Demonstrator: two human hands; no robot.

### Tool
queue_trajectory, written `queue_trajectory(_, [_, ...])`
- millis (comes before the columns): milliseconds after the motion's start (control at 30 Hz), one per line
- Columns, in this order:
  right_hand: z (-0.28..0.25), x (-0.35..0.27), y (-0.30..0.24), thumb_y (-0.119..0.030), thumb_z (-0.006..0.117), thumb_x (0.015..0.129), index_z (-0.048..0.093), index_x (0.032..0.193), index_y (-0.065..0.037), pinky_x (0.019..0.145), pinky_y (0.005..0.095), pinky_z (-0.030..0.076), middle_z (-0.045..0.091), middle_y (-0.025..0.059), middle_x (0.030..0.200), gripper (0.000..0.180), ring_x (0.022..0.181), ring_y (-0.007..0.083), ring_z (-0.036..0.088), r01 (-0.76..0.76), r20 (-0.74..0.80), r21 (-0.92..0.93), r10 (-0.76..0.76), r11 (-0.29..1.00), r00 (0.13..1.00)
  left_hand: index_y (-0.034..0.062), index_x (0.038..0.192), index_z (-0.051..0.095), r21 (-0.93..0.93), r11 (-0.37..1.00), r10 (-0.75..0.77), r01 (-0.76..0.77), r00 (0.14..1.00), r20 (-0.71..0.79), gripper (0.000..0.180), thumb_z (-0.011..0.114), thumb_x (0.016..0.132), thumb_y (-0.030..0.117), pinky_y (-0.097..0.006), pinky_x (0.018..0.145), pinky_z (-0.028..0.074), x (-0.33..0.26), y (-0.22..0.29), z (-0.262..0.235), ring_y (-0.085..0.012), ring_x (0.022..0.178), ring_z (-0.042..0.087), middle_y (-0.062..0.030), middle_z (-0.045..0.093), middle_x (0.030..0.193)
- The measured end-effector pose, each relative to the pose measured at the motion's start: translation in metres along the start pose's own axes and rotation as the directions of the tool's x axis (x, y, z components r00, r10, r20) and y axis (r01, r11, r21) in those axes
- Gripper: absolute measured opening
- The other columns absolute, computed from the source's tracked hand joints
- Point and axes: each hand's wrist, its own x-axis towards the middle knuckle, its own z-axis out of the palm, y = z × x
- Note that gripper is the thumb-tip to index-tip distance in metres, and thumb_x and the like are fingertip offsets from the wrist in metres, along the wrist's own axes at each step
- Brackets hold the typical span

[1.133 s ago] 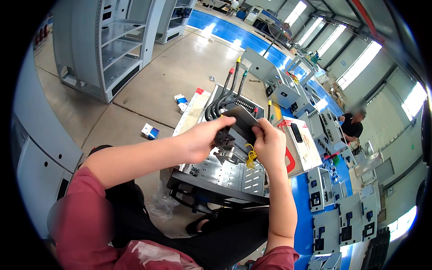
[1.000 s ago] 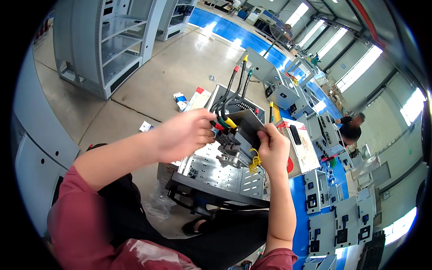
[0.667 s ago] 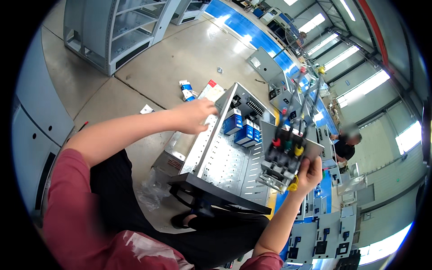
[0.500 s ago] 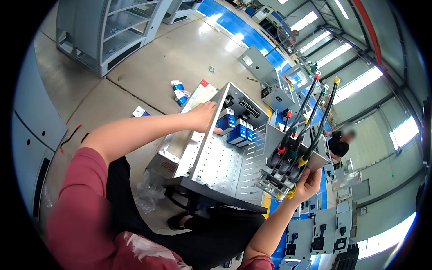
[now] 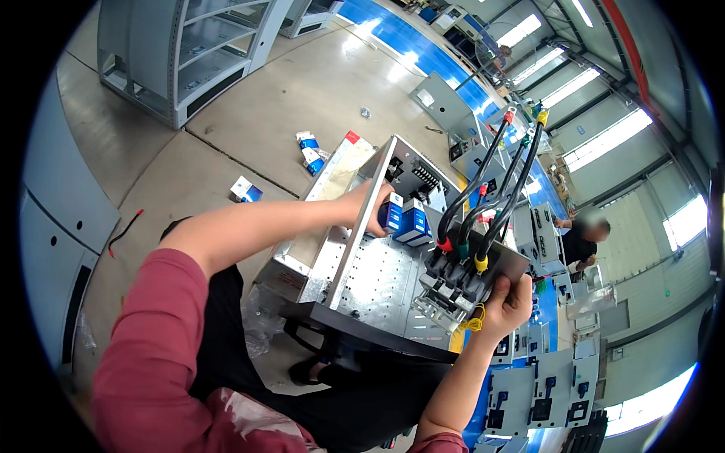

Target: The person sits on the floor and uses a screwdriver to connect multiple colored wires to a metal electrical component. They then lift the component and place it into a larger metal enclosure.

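Note:
My left hand [image 5: 365, 208] reaches over the side wall of an open-topped metal drawer unit [image 5: 349, 260]. Its fingers are closed around a small blue-and-white box [image 5: 391, 214], their tips partly hidden. Another blue-and-white box [image 5: 413, 225] stands just right of it on the perforated floor. My right hand [image 5: 507, 307] grips the edge of a grey metal mounting plate [image 5: 509, 260]. On that plate sits a dark electrical switch assembly [image 5: 447, 291] with three thick black cables [image 5: 521, 177], their ends sleeved red, green and yellow. The assembly is tilted over the unit's right side; a yellow wire coil [image 5: 475, 320] hangs below.
Several blue-and-white boxes [image 5: 310, 153] lie on the floor beyond the unit. A tall grey cabinet frame [image 5: 177, 68] stands far left. Clear plastic wrapping [image 5: 260, 321] lies by my legs. A person [image 5: 583, 240] works at the right, near grey panels [image 5: 542, 392].
My left hand has moved further over the wall and closed around a box. My right hand has brought the switch assembly slightly left, and its cables lean more. The view has shifted a little.

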Motion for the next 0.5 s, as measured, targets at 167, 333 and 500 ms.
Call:
queue_trajectory(167, [0.0,-0.005,0.006,-0.004,0.065,0.099,0.062,0.098,0.003,0.06,0.0231,0.041,0.063,0.0047,0.073,0.007,0.066,0.0072,0.052,0.03,-0.009,-0.04,-0.031,0.999,0.999,-0.0024,0.145,0.038,-0.301,0.948,-0.081,0.1,0.994,0.076,0.102,0.094,0.067,0.031,-0.039,0.113,0.043,-0.05,-0.017,-0.063,-0.0291,0.125,0.054,-0.0175,0.046,0.136])
queue_trajectory(333, [-0.007,-0.006,0.016,0.0,0.065,0.097,0.062,0.102,0.004,0.063,0.0234,0.042,0.064,0.0066,0.074,0.006,0.068,0.0086,0.053,-0.018,-0.011,-0.035,0.018,0.999,1.0,-0.001,0.15,0.035,-0.299,0.928,-0.203,0.222,0.975,0.092,0.105,0.092,0.063,0.017,-0.041,0.114,0.043,-0.053,-0.053,-0.099,-0.031,0.13,0.053,-0.0182,0.05,0.138])
queue_trajectory(500, [0.005,-0.005,0.007,-0.003,0.066,0.1,0.063,0.103,0.005,0.066,0.0234,0.045,0.067,0.0077,0.078,0.008,0.07,0.0095,0.055,0.0,0.028,-0.013,0.001,1.0,1.0,-0.0047,0.16,0.021,-0.326,0.919,-0.239,0.222,0.971,-0.013,0.113,0.088,0.07,0.015,-0.039,0.122,0.034,-0.034,-0.086,-0.084,-0.0332,0.147,0.042,-0.0231,0.039,0.158])
